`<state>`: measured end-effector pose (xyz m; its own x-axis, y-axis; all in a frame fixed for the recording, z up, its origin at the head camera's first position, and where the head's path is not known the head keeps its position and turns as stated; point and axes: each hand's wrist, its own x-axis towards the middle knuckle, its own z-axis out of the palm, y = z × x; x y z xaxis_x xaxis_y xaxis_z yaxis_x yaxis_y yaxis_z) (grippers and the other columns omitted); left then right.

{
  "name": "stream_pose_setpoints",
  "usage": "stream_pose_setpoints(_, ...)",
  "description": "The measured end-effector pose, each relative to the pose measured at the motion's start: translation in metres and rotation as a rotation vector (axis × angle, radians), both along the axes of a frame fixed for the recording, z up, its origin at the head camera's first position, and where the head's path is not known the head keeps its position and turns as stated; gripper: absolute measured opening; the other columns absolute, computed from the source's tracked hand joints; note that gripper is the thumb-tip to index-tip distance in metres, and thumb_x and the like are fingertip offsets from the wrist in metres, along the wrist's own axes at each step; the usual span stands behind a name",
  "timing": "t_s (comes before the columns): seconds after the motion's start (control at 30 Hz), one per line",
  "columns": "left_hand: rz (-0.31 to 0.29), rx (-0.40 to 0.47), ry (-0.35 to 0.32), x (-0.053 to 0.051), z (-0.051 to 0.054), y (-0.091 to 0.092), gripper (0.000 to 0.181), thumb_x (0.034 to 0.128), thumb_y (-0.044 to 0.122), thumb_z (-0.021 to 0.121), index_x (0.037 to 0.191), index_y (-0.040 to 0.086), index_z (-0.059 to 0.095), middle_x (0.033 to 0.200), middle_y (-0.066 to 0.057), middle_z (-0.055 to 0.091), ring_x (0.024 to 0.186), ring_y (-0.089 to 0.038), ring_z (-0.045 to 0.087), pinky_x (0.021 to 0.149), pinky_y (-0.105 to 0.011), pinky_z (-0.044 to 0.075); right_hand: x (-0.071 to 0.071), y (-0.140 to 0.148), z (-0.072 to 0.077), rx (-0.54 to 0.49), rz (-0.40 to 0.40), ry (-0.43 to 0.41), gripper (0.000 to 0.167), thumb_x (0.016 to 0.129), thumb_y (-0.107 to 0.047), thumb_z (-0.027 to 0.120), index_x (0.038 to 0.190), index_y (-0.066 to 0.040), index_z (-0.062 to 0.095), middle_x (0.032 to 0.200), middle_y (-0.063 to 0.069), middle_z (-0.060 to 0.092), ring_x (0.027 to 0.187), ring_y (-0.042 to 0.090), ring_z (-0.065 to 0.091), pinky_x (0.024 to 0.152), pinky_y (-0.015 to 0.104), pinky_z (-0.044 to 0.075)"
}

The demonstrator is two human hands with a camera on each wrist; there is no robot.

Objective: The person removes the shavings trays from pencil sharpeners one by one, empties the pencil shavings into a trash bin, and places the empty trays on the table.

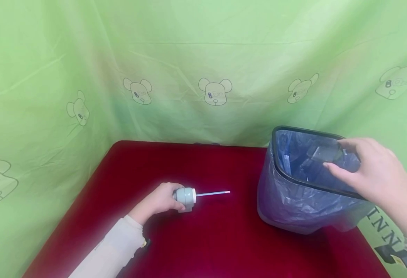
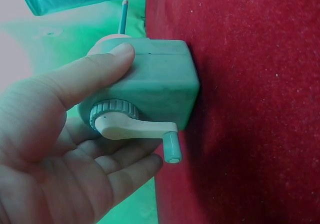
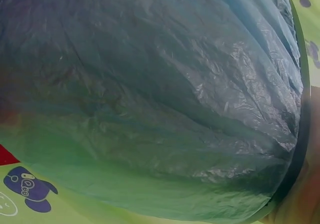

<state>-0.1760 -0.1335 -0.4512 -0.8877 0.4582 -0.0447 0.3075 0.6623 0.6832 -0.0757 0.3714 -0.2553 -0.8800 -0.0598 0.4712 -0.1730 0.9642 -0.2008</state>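
Observation:
In the head view my left hand (image 1: pixel 161 200) grips a grey-green hand-crank pencil sharpener (image 1: pixel 185 197) low over the red table. A pencil (image 1: pixel 213 193) sticks out of its white front, pointing right. The left wrist view shows my thumb on the sharpener's body and the white crank (image 2: pixel 135 126) facing the palm. My right hand (image 1: pixel 377 170) pinches a small clear plastic shavings drawer (image 1: pixel 323 150) over the mouth of a trash bin (image 1: pixel 293 206). Whether the drawer holds shavings I cannot tell. In the right wrist view the bin's liner (image 3: pixel 150 88) hides the fingers.
The bin has a dark rim (image 1: pixel 300 180) and a bluish plastic bag inside, at the table's right side. A red cloth (image 1: pixel 203 239) covers the table. Green curtains (image 1: pixel 175 58) with bear prints stand behind and at both sides.

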Motion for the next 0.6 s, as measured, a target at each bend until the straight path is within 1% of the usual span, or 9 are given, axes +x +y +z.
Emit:
stream_pose_setpoints(0.07, 0.004, -0.004, -0.005, 0.0001, 0.0004, 0.0, 0.056, 0.0711, 0.021, 0.093, 0.121, 0.01, 0.069, 0.099, 0.002, 0.07, 0.085, -0.017, 0.063, 0.079, -0.037, 0.055, 0.0, -0.0004, -0.0002, -0.009, -0.002, -0.002, 0.066, 0.084, -0.04, 0.082, 0.128, 0.005, 0.062, 0.129, 0.032, 0.059, 0.116, 0.051, 0.051, 0.092, 0.066, 0.035)
stream_pose_setpoints(0.2, 0.0, -0.004, 0.002, 0.0, 0.0012, -0.0004, 0.057, 0.0711, 0.021, 0.093, 0.121, 0.009, 0.069, 0.099, 0.001, 0.07, 0.085, -0.017, 0.063, 0.078, -0.038, 0.055, 0.0009, -0.002, -0.0013, -0.036, -0.009, -0.007, 0.065, 0.084, -0.038, 0.083, 0.128, 0.006, 0.061, 0.131, 0.032, 0.058, 0.12, 0.054, 0.049, 0.094, 0.069, 0.034)
stream_pose_setpoints(0.43, -0.001, -0.002, 0.008, -0.0008, 0.0008, -0.0001, 0.057, 0.0709, 0.021, 0.093, 0.121, 0.008, 0.069, 0.099, 0.0, 0.07, 0.084, -0.017, 0.063, 0.077, -0.037, 0.055, 0.0034, -0.0054, -0.0035, -0.096, -0.014, -0.016, 0.066, 0.086, -0.035, 0.082, 0.132, 0.006, 0.058, 0.132, 0.031, 0.056, 0.119, 0.05, 0.047, 0.092, 0.064, 0.034)
stream_pose_setpoints(0.6, 0.0, -0.001, 0.006, -0.0003, 0.0001, 0.0, 0.057, 0.0707, 0.021, 0.093, 0.121, 0.009, 0.069, 0.099, 0.001, 0.07, 0.084, -0.017, 0.063, 0.077, -0.037, 0.055, 0.0056, -0.0081, -0.0041, -0.142, -0.011, -0.03, 0.063, 0.088, -0.033, 0.081, 0.133, 0.005, 0.057, 0.131, 0.03, 0.056, 0.117, 0.049, 0.048, 0.092, 0.064, 0.034)
